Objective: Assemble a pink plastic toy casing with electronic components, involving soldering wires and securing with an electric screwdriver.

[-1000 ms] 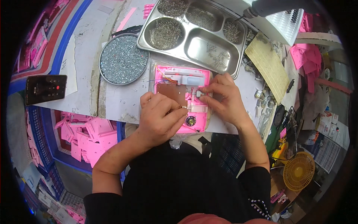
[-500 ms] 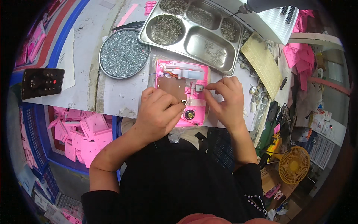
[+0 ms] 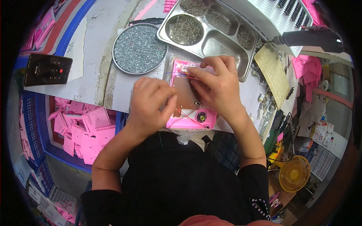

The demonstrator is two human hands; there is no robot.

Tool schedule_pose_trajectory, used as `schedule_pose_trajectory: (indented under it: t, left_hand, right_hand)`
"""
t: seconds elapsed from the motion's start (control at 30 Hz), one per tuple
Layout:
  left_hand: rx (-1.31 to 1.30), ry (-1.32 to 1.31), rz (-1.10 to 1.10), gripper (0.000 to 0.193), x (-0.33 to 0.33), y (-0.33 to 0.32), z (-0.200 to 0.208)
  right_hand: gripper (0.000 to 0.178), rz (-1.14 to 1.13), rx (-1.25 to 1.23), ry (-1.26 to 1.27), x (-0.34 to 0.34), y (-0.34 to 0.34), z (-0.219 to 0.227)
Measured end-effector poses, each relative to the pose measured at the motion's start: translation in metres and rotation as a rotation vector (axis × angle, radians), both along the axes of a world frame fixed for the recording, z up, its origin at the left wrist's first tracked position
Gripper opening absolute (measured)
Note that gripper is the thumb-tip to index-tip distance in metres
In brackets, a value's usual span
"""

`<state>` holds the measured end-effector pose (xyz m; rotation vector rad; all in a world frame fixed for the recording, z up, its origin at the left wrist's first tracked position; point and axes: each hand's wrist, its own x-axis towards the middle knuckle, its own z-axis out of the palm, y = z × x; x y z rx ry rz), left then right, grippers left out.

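A pink plastic casing (image 3: 187,123) lies in front of me, holding a brown circuit board (image 3: 183,94) and a round black part with a yellowish centre (image 3: 201,117). Thin red wires cross its near end. My right hand (image 3: 222,84) reaches over the casing's far right side, thumb and fingertips closed at a small bunch of coloured wires (image 3: 184,74). The same hand hides much of the casing's right half. Just off the casing's left edge is my left hand (image 3: 149,105), fingers loosely curled, thumb apart, slightly blurred; nothing shows in it.
A round tray of small screws (image 3: 139,49) stands at the far left of the casing. Behind it sits a metal compartment tray (image 3: 203,46) with small metal parts. A dark powered screwdriver (image 3: 313,39) hangs at right. A phone (image 3: 48,70) lies left, above a bin of pink parts (image 3: 81,130).
My right hand has moved up and left across the casing to the wires. My left hand has come off the board to the left. Red wires now show across the near end.
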<state>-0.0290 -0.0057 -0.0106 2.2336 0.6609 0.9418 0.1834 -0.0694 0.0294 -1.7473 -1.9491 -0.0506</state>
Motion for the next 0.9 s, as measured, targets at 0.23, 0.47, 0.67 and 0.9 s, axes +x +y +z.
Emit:
schedule_pose_trajectory:
  t: [0.23, 0.47, 0.67, 0.9]
  left_hand:
    - [0.018, -0.057, 0.037, 0.026, 0.012, 0.013, -0.002]
    - [-0.1, -0.119, 0.124, 0.027, 0.005, 0.001, -0.013]
    - [-0.076, -0.119, 0.13, 0.027, -0.006, -0.003, -0.013]
    - [0.04, -0.035, 0.01, 0.025, 0.009, 0.0, -0.001]
  right_hand:
    - [0.031, 0.026, 0.049, -0.152, -0.011, 0.01, -0.011]
    - [0.026, 0.059, 0.025, -0.112, -0.02, 0.011, -0.005]
    - [0.023, 0.127, 0.049, -0.161, -0.022, -0.001, -0.004]
    - [0.029, 0.065, 0.064, 0.077, -0.01, -0.046, 0.004]
